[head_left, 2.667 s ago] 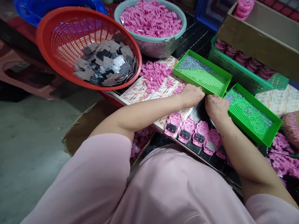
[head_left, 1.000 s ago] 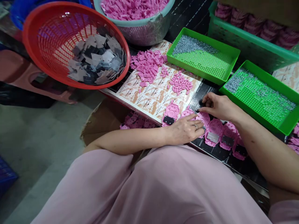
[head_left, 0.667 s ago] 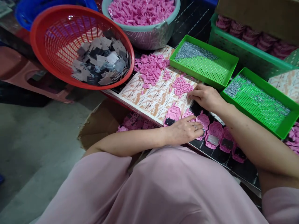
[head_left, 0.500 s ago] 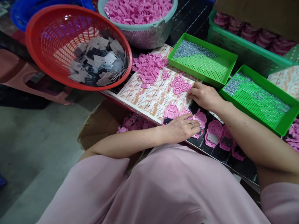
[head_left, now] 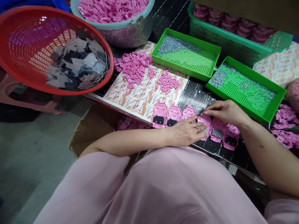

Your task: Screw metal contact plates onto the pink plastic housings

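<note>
Several pink plastic casings (head_left: 160,110) lie in a row along the table's front edge, with dark or silvery plates in their lower halves. My left hand (head_left: 190,132) rests flat with fingers spread over the middle of the row, its fingertips on one pink casing (head_left: 202,119). At the top end of that casing my right hand (head_left: 220,111) has thumb and forefinger pinched together; whatever is between them is too small to make out. Small pink bead-like parts (head_left: 168,82) lie heaped beyond the row, beside a pile of pink plastic pieces (head_left: 133,68).
Two green trays (head_left: 187,67) (head_left: 245,96) hold small metal screws. A red basket (head_left: 109,59) of metal plates stands at left, near a pale-green basin (head_left: 116,31) of pink pieces. A green crate (head_left: 229,43) with stacked pink parts is at the back. Below the table edge is a cardboard box (head_left: 86,124).
My right hand has moved from the heap of small pink parts back to the top of a casing. My left hand stays over the row. The view has shifted to the right.
</note>
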`<state>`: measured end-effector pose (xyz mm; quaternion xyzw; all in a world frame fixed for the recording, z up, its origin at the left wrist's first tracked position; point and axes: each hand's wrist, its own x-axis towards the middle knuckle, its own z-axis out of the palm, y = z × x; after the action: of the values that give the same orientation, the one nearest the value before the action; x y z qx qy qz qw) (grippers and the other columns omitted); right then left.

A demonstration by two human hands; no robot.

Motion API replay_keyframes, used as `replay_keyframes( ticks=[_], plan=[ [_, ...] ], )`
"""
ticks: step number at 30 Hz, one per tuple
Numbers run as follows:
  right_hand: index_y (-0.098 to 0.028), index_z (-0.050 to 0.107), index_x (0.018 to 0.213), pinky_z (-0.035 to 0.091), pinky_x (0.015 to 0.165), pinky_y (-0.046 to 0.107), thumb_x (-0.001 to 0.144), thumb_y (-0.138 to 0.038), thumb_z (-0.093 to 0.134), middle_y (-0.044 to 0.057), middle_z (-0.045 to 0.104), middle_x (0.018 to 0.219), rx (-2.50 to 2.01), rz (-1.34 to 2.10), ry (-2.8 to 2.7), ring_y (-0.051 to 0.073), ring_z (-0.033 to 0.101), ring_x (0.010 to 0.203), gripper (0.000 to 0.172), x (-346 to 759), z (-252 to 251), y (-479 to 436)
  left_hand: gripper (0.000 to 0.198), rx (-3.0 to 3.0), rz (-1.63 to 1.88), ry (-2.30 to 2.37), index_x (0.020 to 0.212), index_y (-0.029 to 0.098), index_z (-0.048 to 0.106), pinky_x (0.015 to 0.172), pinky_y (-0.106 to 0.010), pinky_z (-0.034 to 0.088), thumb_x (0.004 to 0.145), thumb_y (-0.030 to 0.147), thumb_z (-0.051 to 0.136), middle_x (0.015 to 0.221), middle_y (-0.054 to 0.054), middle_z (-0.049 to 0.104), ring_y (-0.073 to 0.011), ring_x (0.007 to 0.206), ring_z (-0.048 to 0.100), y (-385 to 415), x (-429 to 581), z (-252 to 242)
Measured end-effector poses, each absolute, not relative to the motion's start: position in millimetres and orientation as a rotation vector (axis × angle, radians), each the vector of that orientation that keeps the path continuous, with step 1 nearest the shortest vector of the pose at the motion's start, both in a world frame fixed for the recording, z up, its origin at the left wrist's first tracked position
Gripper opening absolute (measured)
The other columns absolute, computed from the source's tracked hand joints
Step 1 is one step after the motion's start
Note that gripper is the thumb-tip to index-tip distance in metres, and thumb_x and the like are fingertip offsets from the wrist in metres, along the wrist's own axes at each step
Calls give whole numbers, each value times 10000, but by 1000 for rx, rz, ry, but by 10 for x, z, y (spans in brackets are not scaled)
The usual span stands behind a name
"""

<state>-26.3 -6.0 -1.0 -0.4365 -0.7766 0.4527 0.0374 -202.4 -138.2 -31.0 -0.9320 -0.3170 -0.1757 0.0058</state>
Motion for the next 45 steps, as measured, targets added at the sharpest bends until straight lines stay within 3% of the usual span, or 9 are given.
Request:
replay_keyframes(
  ticks=[10, 14, 20, 25, 30, 33, 37, 42, 45],
  plan=[
    [-214, 719, 814, 471, 683, 294, 743, -462, 673, 26, 702, 807, -1193, 1114, -2647, 145, 619, 708, 261, -401, -117, -31, 186, -2963, -561, -999, 962, 120, 646, 1080, -424, 411, 913, 94, 469, 1208, -138, 666, -195, 1109, 645, -1374, -2090, -250],
    [-209, 611, 954, 391, 547, 267, 689, -465, 726, -5, 638, 748, -1290, 949, -2721, 121, 540, 603, 386, -390, -155, -30, 216, -2961, -557, -981, 981, 136, 647, 1073, -427, 411, 935, 115, 436, 1213, -120, 665, -190, 1091, 649, -1379, -2095, -276],
    [-224, 626, 836, 394, 537, 281, 688, -570, 717, -2, 641, 716, -1407, 825, -2802, 129, 532, 586, 388, -455, 16, 12, 211, -2959, -537, -1005, 997, 146, 642, 1089, -432, 385, 939, 126, 439, 1226, -107, 657, -185, 1102, 636, -1397, -2095, -294],
    [-227, 693, 1041, 437, 708, 318, 920, -413, 475, 68, 676, 1000, -926, 404, -2883, 183, 618, 863, 311, -950, 166, 76, 229, -2950, -583, -1037, 1023, 140, 633, 1065, -444, 393, 937, 108, 422, 1179, -104, 678, -187, 1037, 656, -1392, -2105, -294],
    [-179, 651, 1120, 295, 559, 333, 952, -250, 335, 129, 641, 1077, -707, -54, -3161, 242, 590, 969, 365, -1433, 94, 160, 236, -2959, -572, -1093, 1025, 140, 625, 1056, -427, 403, 944, 103, 407, 1172, -98, 679, -182, 1039, 655, -1387, -2143, -290],
    [-134, 663, 1012, 235, 539, 335, 920, -184, 351, 168, 642, 1023, -661, -66, -3223, 261, 580, 934, 329, -1564, 110, 193, 224, -2984, -568, -1084, 1046, 140, 617, 1051, -420, 408, 937, 103, 425, 1196, -95, 669, -182, 1060, 646, -1391, -2168, -304],
    [-123, 664, 964, 269, 560, 326, 906, -201, 387, 171, 652, 1034, -690, -33, -3241, 257, 590, 888, 293, -1600, 148, 194, 232, -3001, -586, -1082, 1049, 136, 615, 1034, -439, 406, 934, 103, 417, 1217, -88, 661, -197, 1081, 634, -1374, -2168, -299],
    [-141, 646, 1099, 384, 630, 334, 882, -202, 435, 119, 694, 993, -876, 52, -3119, 227, 629, 832, 309, -1391, 164, 140, 251, -2993, -589, -973, 1033, 135, 628, 1007, -418, 404, 951, 129, 391, 1256, -96, 638, -212, 1144, 596, -1289, -1980, -214],
    [-190, 637, 1190, 454, 709, 314, 881, -207, 476, 69, 709, 1024, -899, 315, -2915, 179, 650, 852, 348, -1063, 215, 87, 261, -3002, -582, -930, 1050, 141, 628, 956, -386, 419, 952, 134, 387, 1288, -106, 617, -213, 1154, 584, -1248, -1773, -204]
  ],
)
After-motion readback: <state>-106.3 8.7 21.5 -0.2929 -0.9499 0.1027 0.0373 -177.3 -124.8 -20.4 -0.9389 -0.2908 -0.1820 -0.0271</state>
